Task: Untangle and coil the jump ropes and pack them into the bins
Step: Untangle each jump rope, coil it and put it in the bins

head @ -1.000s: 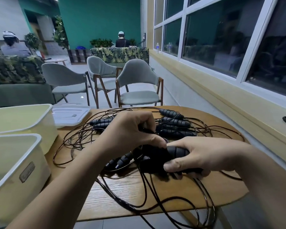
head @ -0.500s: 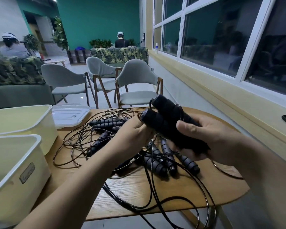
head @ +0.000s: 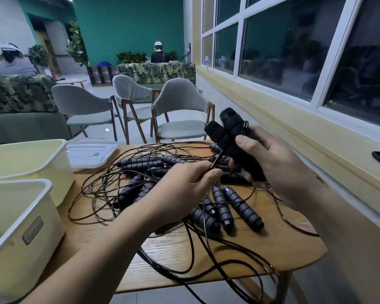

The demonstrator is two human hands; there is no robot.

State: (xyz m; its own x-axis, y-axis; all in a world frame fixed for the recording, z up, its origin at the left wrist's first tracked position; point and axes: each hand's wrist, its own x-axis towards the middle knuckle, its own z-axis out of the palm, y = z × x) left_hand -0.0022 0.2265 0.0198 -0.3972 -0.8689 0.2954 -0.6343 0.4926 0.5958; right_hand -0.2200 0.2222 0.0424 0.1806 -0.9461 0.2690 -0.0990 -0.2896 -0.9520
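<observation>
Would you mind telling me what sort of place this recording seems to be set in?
Probably a lounge or common seating area: grey chairs stand beyond the wooden table, leaf-patterned sofas and potted plants sit further back, and large windows line one wall.
</observation>
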